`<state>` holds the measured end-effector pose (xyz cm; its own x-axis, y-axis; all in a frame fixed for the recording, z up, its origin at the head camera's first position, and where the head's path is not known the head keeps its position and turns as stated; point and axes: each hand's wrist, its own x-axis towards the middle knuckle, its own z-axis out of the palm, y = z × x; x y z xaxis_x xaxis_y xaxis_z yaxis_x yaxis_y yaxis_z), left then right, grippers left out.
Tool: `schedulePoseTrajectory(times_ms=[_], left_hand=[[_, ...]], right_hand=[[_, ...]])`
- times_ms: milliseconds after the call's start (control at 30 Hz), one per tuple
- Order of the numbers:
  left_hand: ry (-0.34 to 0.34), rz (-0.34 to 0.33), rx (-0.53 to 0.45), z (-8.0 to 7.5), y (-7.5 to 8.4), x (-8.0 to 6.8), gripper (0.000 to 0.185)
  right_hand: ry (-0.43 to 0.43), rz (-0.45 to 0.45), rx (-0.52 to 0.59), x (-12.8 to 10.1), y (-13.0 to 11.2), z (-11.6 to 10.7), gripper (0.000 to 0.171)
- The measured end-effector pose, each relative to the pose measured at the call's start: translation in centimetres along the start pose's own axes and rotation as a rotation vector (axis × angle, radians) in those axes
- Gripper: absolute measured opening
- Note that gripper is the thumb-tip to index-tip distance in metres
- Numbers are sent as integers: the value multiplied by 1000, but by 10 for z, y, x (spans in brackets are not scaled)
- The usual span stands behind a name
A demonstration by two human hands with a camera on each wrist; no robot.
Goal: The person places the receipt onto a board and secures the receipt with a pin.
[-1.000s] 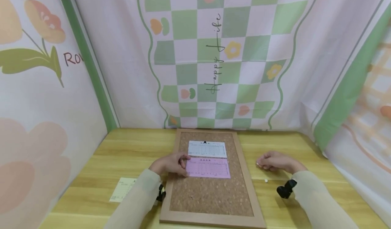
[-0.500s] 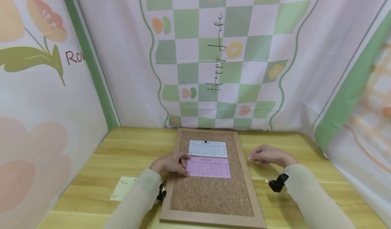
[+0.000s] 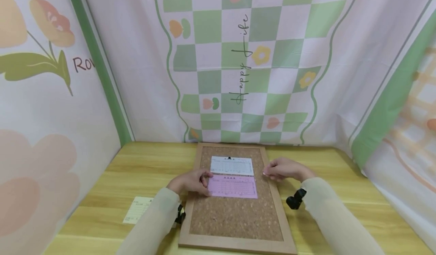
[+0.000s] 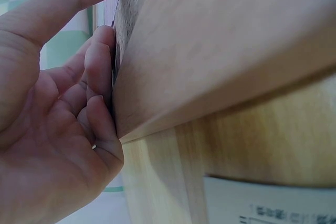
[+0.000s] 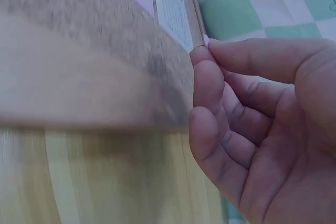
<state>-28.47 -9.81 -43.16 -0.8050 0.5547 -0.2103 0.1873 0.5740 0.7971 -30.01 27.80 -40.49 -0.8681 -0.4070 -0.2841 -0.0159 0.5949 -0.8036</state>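
A pink printed slip [image 3: 235,187] lies on the corkboard [image 3: 235,223], just below a white slip [image 3: 238,167] that has a small black tack [image 3: 229,157] at its top edge. My left hand [image 3: 192,182] rests at the pink slip's left edge, thumb and fingers spread apart and their tips pressing down there. Between thumb and index finger, my right hand [image 3: 285,168] pinches a tiny pale thumbtack [image 5: 206,40]. That hand hovers over the board's right frame, right of the two slips; its other fingers are loosely curled.
A yellow printed slip [image 3: 137,209] lies on the wooden table [image 3: 102,183] left of the board, partly covered by the left sleeve. Black wrist cameras sit under both sleeves. A patterned curtain [image 3: 231,77] hangs behind the table's far edge.
My right hand has moved left from the table to the board's right edge with the thumbtack in its pinch. The left hand and slips stay put.
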Motion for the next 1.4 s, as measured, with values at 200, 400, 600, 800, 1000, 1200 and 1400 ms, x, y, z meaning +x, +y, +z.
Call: schedulePoseTrajectory(times_ms=[200, 400, 600, 800, 1000, 1200, 1400], left_hand=[[-1, -2, -1, 0, -1, 1, 66], [0, -5, -10, -1, -1, 0, 65], [-1, -10, 0, -1, -2, 1, 65], [4, -13, -2, -1, -2, 1, 64], [7, -22, -7, 0, 0, 0, 64], [3, -20, -2, -1, 1, -1, 64], [3, -22, -3, -1, 2, -2, 64]], right_hand=[[16, 5, -5, 13, -12, 13, 23], [2, 3, -20, 25, -20, 26, 23], [-19, -26, -29, 35, -26, 39, 21], [-21, -55, -19, 44, -33, 52, 19], [14, -38, 4, 53, -41, 65, 17], [34, -50, -19, 59, -45, 76, 16], [61, -44, -13, 64, -46, 83, 17]])
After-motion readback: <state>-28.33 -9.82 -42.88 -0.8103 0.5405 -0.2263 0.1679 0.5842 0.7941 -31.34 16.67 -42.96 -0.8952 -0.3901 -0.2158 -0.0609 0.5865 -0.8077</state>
